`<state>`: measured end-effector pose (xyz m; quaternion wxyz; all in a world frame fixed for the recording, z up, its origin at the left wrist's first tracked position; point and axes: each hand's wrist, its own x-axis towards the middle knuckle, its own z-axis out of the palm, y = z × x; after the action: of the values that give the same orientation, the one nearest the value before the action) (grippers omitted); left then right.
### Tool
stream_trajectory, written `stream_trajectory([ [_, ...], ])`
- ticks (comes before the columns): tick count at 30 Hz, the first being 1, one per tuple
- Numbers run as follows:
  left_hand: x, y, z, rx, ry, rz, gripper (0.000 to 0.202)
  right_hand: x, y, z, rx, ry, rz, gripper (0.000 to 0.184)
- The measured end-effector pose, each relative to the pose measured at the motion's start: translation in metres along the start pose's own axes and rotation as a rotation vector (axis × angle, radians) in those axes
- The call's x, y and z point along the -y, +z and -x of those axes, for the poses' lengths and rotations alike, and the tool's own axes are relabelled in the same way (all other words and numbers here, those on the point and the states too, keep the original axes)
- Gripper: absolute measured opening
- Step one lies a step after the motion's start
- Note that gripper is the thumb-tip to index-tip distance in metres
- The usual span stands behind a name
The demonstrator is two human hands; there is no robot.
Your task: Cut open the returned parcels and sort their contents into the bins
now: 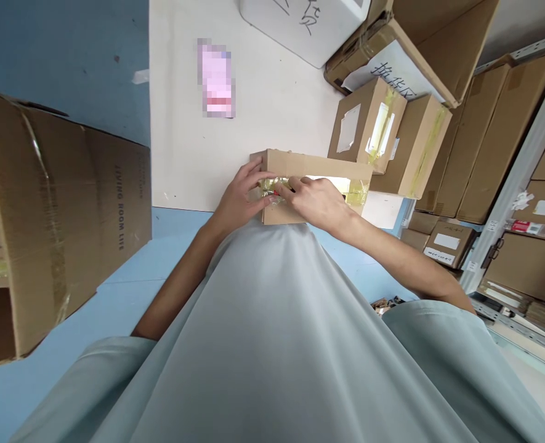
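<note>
A taped cardboard box (318, 165) lies at the near edge of the white table, against the front of my shirt. My left hand (242, 195) grips its left end, with the fingers over the top and the thumb near the clear yellowish tape (358, 192). Bent over the middle of the same box is my right hand (321, 200), its fingers closed and their tips at the tape close to my left thumb. A small red spot shows beneath those fingertips; what it belongs to is hidden. A white label on the box is partly covered by the right hand.
Two taped cardboard boxes (358, 123) stand right of the hands, below a large open carton (406, 55) and a white bin (300, 27). A blurred pink item (217, 80) lies on the table (180, 160). Another open carton (78, 203) is at left; shelves (494, 209) line the right.
</note>
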<state>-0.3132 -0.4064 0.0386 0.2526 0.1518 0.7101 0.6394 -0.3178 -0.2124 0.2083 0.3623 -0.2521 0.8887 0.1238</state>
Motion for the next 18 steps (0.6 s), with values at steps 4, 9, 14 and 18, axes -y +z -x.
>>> stream_trajectory([
  [4, -0.004, -0.001, 0.001, 0.002, -0.009, 0.004, 0.06, -0.001, -0.001, 0.002, 0.018, -0.002, 0.001, 0.055],
  [9, -0.003, -0.001, 0.0, -0.006, -0.019, -0.005, 0.064, -0.009, 0.005, 0.005, 0.026, 0.021, 0.0, 0.055],
  [14, -0.003, -0.003, -0.001, -0.008, -0.021, -0.003, 0.065, -0.033, 0.022, 0.019, 0.072, 0.071, 0.005, 0.055],
  [18, -0.006, -0.006, -0.003, -0.016, -0.04, -0.003, 0.067, -0.067, 0.043, 0.044, 0.116, 0.161, 0.013, 0.052],
])
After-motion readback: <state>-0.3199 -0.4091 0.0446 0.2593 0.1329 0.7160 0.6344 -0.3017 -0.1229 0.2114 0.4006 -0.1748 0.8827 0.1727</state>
